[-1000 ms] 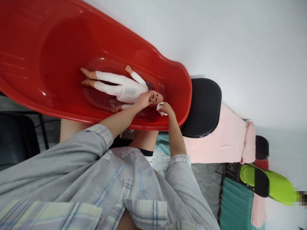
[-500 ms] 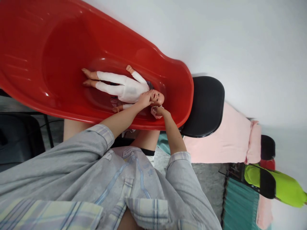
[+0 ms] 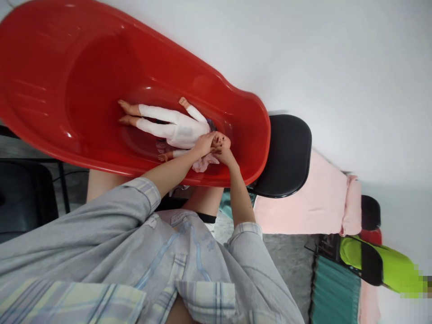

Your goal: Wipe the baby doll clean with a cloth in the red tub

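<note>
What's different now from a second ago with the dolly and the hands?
The right hand moved left in the picture, close to the left hand. The pink cloth moved left too and hangs or lies beside the doll; I can't tell how firmly it's held. The left hand stayed by the doll's chin, and the doll stayed lying in the red tub.

Doll (image 3: 185,131) in tub (image 3: 101,76), head twd R end; cloth (image 3: 201,165) btwn doll & near edge; chair (image 3: 288,153) just past R end, bed (image 3: 310,207) beyond chair.
</note>
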Motion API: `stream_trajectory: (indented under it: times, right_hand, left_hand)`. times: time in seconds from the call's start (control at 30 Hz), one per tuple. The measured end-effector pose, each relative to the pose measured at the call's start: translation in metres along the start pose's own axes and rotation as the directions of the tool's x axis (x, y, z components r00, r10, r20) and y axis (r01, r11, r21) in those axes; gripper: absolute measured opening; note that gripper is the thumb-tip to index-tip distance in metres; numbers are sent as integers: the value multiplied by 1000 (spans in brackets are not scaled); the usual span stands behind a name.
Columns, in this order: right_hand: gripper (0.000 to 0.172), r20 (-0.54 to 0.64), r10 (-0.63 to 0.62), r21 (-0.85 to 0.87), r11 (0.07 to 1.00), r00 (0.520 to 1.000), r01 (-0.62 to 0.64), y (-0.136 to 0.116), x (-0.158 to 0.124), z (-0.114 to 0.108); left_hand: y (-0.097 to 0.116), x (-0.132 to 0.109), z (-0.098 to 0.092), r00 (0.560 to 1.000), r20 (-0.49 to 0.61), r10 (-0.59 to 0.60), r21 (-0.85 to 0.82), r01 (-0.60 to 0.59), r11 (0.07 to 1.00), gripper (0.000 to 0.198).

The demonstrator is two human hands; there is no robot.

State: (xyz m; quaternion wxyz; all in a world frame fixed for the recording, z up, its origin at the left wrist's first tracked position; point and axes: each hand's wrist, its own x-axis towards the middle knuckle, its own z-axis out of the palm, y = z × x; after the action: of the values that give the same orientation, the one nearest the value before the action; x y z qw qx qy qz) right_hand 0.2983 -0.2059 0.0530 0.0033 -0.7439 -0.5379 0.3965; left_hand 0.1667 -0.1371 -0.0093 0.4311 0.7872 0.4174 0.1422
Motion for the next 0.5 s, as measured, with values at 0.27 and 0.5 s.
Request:
stream_trajectory:
  times: [0.27,0.5]
  right_hand:
    - [116,-295,-88,-253,967,951,12,6,24,0]
    - [136,-237,14,-202,977,971,-64,10,43,10]
  left_hand:
    - [5,-5,-7,1000,-13,-21,32,21,999,100]
    - [21,-28,-24,981,122,-149,189,124,974,31]
